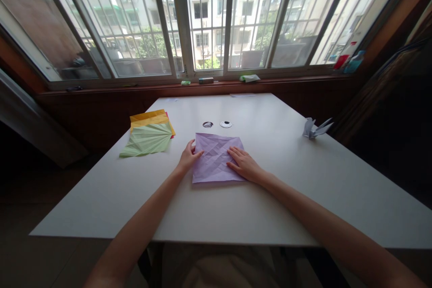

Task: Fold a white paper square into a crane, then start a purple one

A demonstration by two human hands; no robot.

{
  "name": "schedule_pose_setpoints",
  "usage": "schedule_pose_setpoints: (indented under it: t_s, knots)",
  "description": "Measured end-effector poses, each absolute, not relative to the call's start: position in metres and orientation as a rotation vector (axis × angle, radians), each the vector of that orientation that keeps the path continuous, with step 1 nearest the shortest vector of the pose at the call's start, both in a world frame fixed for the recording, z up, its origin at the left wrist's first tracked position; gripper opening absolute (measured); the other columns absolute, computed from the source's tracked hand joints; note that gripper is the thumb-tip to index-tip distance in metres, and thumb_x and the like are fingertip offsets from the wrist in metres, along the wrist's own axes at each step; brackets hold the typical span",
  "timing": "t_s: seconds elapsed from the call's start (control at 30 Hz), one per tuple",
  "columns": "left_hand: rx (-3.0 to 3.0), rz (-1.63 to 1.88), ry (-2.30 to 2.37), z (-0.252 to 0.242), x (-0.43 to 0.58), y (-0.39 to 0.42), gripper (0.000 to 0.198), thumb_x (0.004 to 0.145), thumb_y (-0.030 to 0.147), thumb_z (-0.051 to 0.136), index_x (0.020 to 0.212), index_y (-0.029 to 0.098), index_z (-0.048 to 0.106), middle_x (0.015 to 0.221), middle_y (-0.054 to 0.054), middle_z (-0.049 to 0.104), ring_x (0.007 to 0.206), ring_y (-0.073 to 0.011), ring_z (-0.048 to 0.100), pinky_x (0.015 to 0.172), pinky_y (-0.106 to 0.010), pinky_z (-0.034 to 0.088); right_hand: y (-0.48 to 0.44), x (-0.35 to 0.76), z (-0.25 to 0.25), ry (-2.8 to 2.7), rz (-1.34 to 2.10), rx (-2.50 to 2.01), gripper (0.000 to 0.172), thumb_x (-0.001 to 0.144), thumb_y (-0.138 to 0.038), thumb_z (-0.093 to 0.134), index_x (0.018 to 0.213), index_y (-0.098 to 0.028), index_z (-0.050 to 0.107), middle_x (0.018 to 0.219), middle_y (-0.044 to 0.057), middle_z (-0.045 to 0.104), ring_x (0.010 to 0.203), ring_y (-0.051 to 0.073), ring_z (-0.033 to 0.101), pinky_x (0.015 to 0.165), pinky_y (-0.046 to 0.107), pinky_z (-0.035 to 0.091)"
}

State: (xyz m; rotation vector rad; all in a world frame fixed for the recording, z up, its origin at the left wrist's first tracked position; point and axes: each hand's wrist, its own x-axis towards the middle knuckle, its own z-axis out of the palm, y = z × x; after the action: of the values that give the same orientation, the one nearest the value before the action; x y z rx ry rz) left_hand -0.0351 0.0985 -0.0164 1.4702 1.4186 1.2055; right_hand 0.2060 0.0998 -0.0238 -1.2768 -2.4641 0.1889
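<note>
A square of purple origami paper (216, 168), covered in fold creases, lies on the white table in front of me. At its left edge is my left hand (189, 156), the thumb on top of the sheet and the fingers curled at the side, gripping that edge. My right hand (245, 164) rests flat on the right part of the sheet with its fingers stretched out. Just beyond the far edge of the paper are two round fittings in the tabletop, a dark one (208, 124) and a white one with a black centre (226, 124).
On the left of the white table (276, 216), a creased green sheet (148, 139) overlaps orange paper (148, 117), with a red edge beneath. A folded grey paper crane (315, 129) stands at the right. Small items, including a green-white packet (249, 78), lie on the windowsill.
</note>
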Motion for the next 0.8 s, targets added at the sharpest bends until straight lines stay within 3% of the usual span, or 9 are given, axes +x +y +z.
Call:
schedule_pose_setpoints:
  t_s: [0.07,0.1,0.23,0.3,0.4,0.53,0.67,0.8]
  knots:
    - [1.304,1.176,1.264,-0.013,-0.032,0.093,0.075,0.067,0.027,0.066,0.131,0.016,0.03,0.104,-0.012,0.065,0.088,-0.0219,0.063,0.077,-0.036,0.05,0.1,0.206,-0.023,-2.438,0.222,-1.269,0.056,0.083,-0.045,0.041,0.129,-0.013,0.042,0.136,0.014,0.04,0.129,0.027,0.033,0.105,0.044,0.028]
    - [1.276,1.174,1.212,-0.012,-0.029,0.091,0.072,0.063,0.025,0.068,0.127,0.016,0.036,0.103,-0.011,0.065,0.087,-0.0217,0.063,0.076,-0.036,0.05,0.101,0.206,-0.023,-2.407,0.242,-1.264,0.058,0.082,-0.045,0.044,0.129,-0.012,0.041,0.136,0.015,0.041,0.128,0.027,0.034,0.105,0.044,0.029]
    - [1.155,1.263,1.202,-0.013,-0.021,0.087,0.045,0.052,0.017,0.073,0.096,0.014,0.06,0.093,-0.007,0.067,0.083,-0.0194,0.062,0.078,-0.032,0.049,0.109,0.211,-0.022,-2.077,0.295,-1.276,0.063,0.077,-0.044,0.052,0.129,-0.01,0.039,0.133,0.019,0.042,0.125,0.028,0.037,0.105,0.047,0.029]
    - [1.049,1.288,1.188,-0.015,-0.02,0.088,0.035,0.051,0.017,0.073,0.085,0.014,0.064,0.083,-0.004,0.068,0.075,-0.0177,0.062,0.074,-0.031,0.049,0.114,0.215,-0.02,-1.85,0.397,-1.329,0.071,0.071,-0.047,0.059,0.128,-0.01,0.038,0.133,0.02,0.041,0.126,0.031,0.036,0.104,0.048,0.029]
    - [0.959,1.3,1.154,-0.014,-0.024,0.09,0.03,0.051,0.019,0.073,0.079,0.015,0.065,0.073,-0.002,0.068,0.066,-0.0156,0.061,0.07,-0.031,0.049,0.118,0.223,-0.014,-1.522,0.774,-1.345,0.082,0.063,-0.049,0.066,0.13,-0.012,0.035,0.133,0.021,0.041,0.119,0.031,0.045,0.094,0.045,0.043]
    - [0.902,1.299,1.122,-0.01,-0.03,0.091,0.028,0.05,0.02,0.073,0.077,0.015,0.065,0.068,-0.001,0.067,0.06,-0.0141,0.06,0.068,-0.031,0.049,0.115,0.229,-0.003,-1.475,1.314,-1.121,0.059,0.066,-0.042,0.067,0.116,-0.018,0.049,0.103,0.01,0.066,0.085,0.023,0.065,0.072,0.037,0.054]
    - [0.873,1.27,1.087,-0.006,-0.033,0.091,0.03,0.049,0.021,0.074,0.077,0.014,0.065,0.07,-0.003,0.068,0.062,-0.0149,0.061,0.068,-0.032,0.05,0.11,0.227,0.004,-1.456,1.402,-1.106,0.033,0.061,-0.031,0.07,0.09,-0.017,0.063,0.087,0.005,0.07,0.072,0.018,0.065,0.067,0.031,0.054]
    - [0.888,1.186,1.043,-0.004,-0.037,0.093,0.034,0.048,0.019,0.076,0.079,0.011,0.066,0.075,-0.005,0.069,0.066,-0.0166,0.063,0.072,-0.033,0.049,0.11,0.226,0.004,-1.377,1.418,-1.118,0.024,0.06,-0.029,0.069,0.08,-0.016,0.066,0.078,0.003,0.07,0.066,0.016,0.063,0.066,0.031,0.052]
